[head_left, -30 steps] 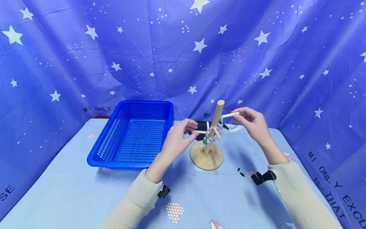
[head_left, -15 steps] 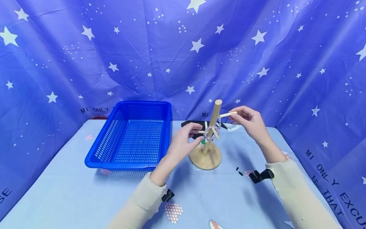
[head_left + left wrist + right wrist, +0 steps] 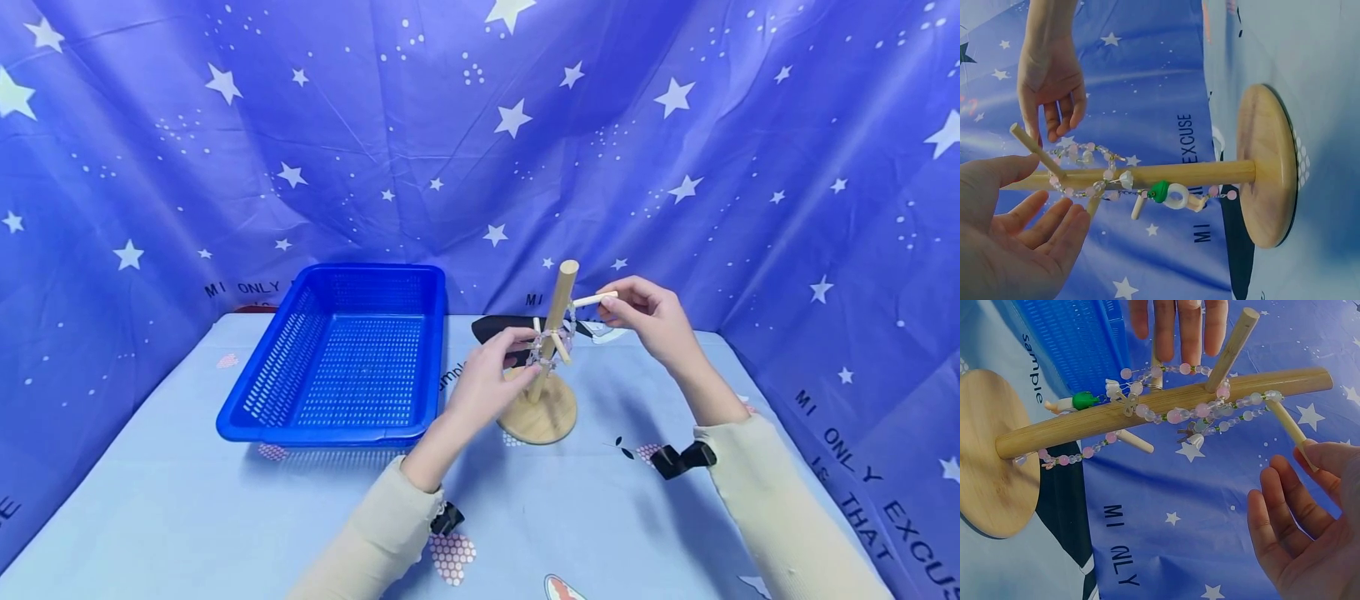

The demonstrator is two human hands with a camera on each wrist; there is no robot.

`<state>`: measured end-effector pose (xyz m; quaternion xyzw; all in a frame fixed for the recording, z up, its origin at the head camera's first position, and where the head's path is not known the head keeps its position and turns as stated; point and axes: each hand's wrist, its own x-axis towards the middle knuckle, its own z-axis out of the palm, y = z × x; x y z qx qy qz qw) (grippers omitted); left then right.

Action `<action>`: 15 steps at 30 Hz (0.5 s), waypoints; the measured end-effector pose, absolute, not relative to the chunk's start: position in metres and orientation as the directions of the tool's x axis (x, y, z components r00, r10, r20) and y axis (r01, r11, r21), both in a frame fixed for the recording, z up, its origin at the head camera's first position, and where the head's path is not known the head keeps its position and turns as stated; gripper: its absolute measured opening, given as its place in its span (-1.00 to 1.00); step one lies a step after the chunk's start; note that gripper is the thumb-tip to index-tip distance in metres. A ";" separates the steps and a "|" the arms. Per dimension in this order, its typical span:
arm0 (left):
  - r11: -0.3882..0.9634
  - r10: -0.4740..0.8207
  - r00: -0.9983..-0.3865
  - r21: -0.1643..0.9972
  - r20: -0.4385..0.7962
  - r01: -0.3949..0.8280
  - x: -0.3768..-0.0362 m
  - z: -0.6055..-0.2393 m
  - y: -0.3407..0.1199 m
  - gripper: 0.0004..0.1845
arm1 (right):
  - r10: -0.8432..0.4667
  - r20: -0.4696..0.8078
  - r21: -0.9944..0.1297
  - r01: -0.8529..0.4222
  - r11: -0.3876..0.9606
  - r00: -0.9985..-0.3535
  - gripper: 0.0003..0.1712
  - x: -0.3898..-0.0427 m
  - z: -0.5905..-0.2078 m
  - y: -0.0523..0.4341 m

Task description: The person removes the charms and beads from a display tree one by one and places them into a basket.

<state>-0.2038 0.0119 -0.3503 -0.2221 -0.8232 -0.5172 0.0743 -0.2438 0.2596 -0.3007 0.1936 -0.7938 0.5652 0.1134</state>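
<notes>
A wooden jewelry stand rises from a round base, with short pegs sticking out of its post. Bracelets of pink and clear beads hang on the pegs around the post; one carries a green-and-white charm. At the upper right, my right hand pinches the tip of a peg between thumb and index finger. My left hand is at the left side of the post, thumb and fingers spread apart close to the beads. In the head view it hides the charm.
A blue plastic basket with perforated walls stands left of the stand. The light blue patterned cloth covers the table, and a starry blue curtain closes off the back and sides.
My left hand has moved away from the left peg's tip, rightward and slightly down to the beads, covering the green charm. My right hand stays on its peg. The head view has shifted slightly.
</notes>
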 end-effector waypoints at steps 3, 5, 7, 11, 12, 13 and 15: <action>0.367 0.290 -0.893 0.822 0.344 0.435 -0.202 -0.350 0.013 -0.54 | -0.178 0.397 -0.850 -0.433 0.300 -0.901 -0.83 -0.243 -0.301 0.259; 0.369 0.291 -0.895 0.824 0.337 0.430 -0.202 -0.350 0.014 -0.54 | -0.176 0.397 -0.846 -0.433 0.311 -0.901 -0.82 -0.243 -0.301 0.259; 0.371 0.293 -0.897 0.825 0.332 0.426 -0.201 -0.351 0.016 -0.54 | -0.173 0.396 -0.843 -0.432 0.319 -0.902 -0.81 -0.243 -0.300 0.259; 0.350 0.295 -0.902 0.843 0.316 0.409 -0.200 -0.353 0.019 -0.54 | -0.173 0.399 -0.839 -0.434 0.327 -0.901 -0.80 -0.243 -0.300 0.259; 0.339 0.295 -0.903 0.849 0.314 0.406 -0.200 -0.353 0.019 -0.53 | -0.173 0.399 -0.839 -0.435 0.326 -0.901 -0.79 -0.242 -0.300 0.259; 0.326 0.294 -0.904 0.856 0.311 0.401 -0.200 -0.354 0.020 -0.53 | -0.172 0.399 -0.840 -0.435 0.325 -0.900 -0.79 -0.242 -0.301 0.259; 0.299 0.292 -0.905 0.869 0.309 0.394 -0.200 -0.355 0.022 -0.52 | -0.173 0.402 -0.840 -0.437 0.323 -0.899 -0.80 -0.242 -0.301 0.259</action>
